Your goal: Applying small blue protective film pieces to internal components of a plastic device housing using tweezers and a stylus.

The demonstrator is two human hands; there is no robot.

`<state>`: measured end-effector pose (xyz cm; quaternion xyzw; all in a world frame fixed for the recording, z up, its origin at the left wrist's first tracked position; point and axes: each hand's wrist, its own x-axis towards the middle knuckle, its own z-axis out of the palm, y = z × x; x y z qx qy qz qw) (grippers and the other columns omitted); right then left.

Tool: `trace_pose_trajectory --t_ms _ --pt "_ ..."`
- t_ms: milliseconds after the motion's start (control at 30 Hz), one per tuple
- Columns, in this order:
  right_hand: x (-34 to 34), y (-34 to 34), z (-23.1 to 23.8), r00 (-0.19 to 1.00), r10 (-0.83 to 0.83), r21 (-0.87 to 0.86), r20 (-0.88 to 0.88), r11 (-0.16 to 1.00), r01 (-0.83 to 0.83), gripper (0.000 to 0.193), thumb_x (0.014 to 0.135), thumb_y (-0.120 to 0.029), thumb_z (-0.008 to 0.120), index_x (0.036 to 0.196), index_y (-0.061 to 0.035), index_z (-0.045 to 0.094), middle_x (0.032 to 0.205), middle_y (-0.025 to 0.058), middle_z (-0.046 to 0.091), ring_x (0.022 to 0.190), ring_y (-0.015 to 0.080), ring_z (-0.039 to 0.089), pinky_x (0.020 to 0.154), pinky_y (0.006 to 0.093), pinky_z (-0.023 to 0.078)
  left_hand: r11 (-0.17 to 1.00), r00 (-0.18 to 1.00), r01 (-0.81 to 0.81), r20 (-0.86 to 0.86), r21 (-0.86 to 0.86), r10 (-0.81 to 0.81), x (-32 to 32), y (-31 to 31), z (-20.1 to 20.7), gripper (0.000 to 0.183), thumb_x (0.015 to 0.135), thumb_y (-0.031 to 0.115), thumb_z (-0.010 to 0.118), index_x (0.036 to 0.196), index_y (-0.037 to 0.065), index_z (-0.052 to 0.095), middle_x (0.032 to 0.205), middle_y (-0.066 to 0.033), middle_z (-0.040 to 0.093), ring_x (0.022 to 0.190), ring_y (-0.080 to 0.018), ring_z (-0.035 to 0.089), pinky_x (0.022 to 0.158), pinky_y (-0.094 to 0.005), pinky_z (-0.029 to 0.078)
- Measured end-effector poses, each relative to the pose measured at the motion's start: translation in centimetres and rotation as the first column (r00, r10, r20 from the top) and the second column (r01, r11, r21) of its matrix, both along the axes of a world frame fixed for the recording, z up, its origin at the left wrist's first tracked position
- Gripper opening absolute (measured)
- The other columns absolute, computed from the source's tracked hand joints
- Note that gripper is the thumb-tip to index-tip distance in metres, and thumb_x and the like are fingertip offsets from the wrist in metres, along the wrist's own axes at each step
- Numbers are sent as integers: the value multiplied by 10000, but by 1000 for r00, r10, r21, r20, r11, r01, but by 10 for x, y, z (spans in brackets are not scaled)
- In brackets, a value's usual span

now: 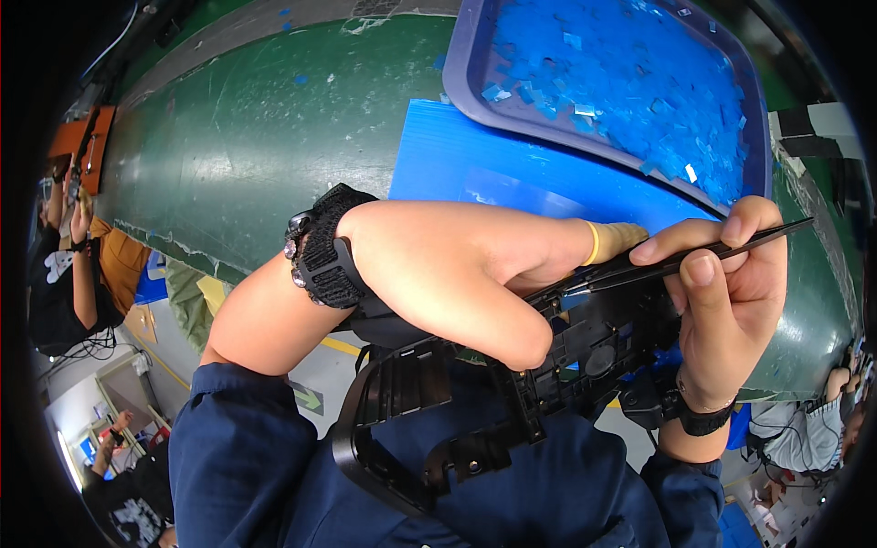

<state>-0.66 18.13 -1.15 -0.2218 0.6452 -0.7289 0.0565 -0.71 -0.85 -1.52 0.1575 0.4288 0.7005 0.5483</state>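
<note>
My left hand [466, 265] grips a black moulded plastic housing [598, 352], its thumb across the near face and its fingers along the far edge. A yellowish finger cot [623, 239] covers one fingertip. The housing is tilted in front of my body, with a curved frame at its lower left. My right hand [735, 292] pinches black tweezers [662, 268] between thumb and fingers. Their thin tips point left, over the housing near my left fingers. Whether the tips hold anything is too small to tell. My left hand and wrist hide part of the housing.
A grey-purple tray [464, 68] of small blue film pieces stands beyond my hands. It overlaps a blue sheet [429, 155] on the green table [274, 146]. Loose blue bits lie toward the table's far edge. Other people sit at left [82, 283] and right [804, 429].
</note>
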Motion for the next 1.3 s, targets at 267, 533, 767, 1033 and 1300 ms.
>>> trace_pose_trajectory --t_ms 267,533,767,1033,1300 --pt "2 6 3 998 14 21 55 1000 -15 228 814 -140 498 899 -75 296 691 151 574 439 37 340 420 138 250 973 981 173 -55 -151 -183 -9 -1 8 864 555 43 499 1272 -97 39 1175 -150 384 1015 -131 428 792 -214 364" --pt "-4 10 0 997 12 58 75 998 -16 263 800 -166 525 888 -78 293 655 128 567 446 46 367 417 142 261 999 996 23 -87 23 -21 -8 5 -5 902 537 53 495 1277 -91 0 1235 -172 324 1112 -169 360 869 -248 318" --pt "-29 54 42 943 -290 -104 161 946 308 160 827 -80 439 951 -43 345 742 120 576 460 27 326 468 154 279 982 999 42 -19 182 -40 1 1 15 891 598 23 536 1286 -67 -22 1293 -155 258 1160 -179 303 946 -275 230" --pt "-88 97 2 958 -279 222 -63 932 286 184 787 8 510 896 -34 368 710 72 552 758 124 564 665 215 419 989 1000 -15 24 147 12 20 9 33 633 756 -5 478 1300 3 154 1323 -110 231 1191 -176 274 958 -309 249" --pt "-56 138 54 957 -289 422 27 871 251 69 777 -85 534 765 -29 495 646 17 513 592 73 483 531 225 388 244 85 -936 -834 -255 -546 -108 -79 119 508 687 74 486 1177 -11 383 905 -173 570 783 -282 565 702 -330 454"
